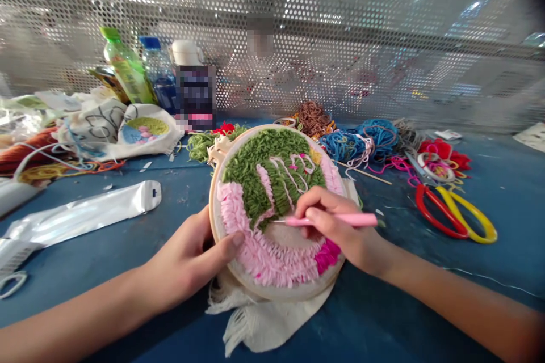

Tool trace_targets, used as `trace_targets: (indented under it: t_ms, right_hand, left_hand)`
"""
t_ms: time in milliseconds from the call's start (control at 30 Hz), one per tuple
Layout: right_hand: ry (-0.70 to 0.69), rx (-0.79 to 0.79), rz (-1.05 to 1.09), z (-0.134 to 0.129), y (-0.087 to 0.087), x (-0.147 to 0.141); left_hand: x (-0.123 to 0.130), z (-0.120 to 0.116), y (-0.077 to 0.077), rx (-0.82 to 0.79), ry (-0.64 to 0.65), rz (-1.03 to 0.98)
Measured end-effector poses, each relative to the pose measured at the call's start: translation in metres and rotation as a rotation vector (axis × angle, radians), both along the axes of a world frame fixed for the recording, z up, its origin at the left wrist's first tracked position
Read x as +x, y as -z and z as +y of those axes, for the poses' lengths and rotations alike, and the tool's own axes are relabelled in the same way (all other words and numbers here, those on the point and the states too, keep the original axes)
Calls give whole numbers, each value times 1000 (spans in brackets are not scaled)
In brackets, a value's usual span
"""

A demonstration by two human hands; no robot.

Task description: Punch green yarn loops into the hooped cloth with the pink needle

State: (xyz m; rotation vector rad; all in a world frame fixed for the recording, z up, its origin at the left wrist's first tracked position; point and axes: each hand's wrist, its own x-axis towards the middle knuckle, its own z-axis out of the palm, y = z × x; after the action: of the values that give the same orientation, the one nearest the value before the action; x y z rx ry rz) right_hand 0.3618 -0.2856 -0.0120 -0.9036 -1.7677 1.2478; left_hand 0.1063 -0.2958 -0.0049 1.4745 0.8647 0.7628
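Note:
My left hand (204,255) grips the lower left of a round wooden embroidery hoop (216,221), thumb on the front and the other fingers hidden behind. Stretched in the hoop is fabric (286,233) with green loops above, pale pink loops along the sides and bottom, and a magenta patch at lower right. Thin pink lines run across the green. My right hand (330,218) is closed around a pink-handled punch needle (357,219). Its metal tip meets the work near the lower edge of the green; whether it pierces the cloth, I cannot tell.
Red and yellow scissors (455,218) lie at right. Yarn bundles in brown (314,118), blue (374,135) and red (455,156) sit behind the hoop. Bottles (128,65), another stitched cloth (147,130) and a silvery packet (93,215) are at left. A perforated metal panel (361,28) closes the back.

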Motion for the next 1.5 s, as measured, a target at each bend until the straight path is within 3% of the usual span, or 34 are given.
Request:
trace_targets:
  t_ms: [100,167,400,633,900,1033,1200,1300,1400,1500]
  right_hand:
    - [-93,134,-199,-6,-5,-7]
    - [-101,91,-206,-5,-4,-9]
    - [143,-297,383,18,7,1]
    - [169,-340,460,18,3,2]
    - [25,-275,347,16,7,0]
    - [-37,-157,226,11,7,-6]
    - [-86,13,-88,-2,1,-19]
    - [-73,-129,-37,2,0,-20]
    - [3,-362,261,15,4,-14]
    - [104,-473,490,22,6,-7]
  left_hand:
    - [1,-4,0,-1,-3,-9]
    - [1,-4,0,-13,-1,-9]
    - [-1,4,2,-93,-11,-57]
    - [-4,6,7,-122,-19,-98]
    - [-2,4,4,-143,-7,-113]
    - [-1,2,4,-161,-36,-111]
    - [0,-1,2,-205,-156,-102]
    - [1,-1,2,-232,-184,-115]
    - [1,0,2,-248,-198,-118]
    - [0,-1,3,-228,-203,-108]
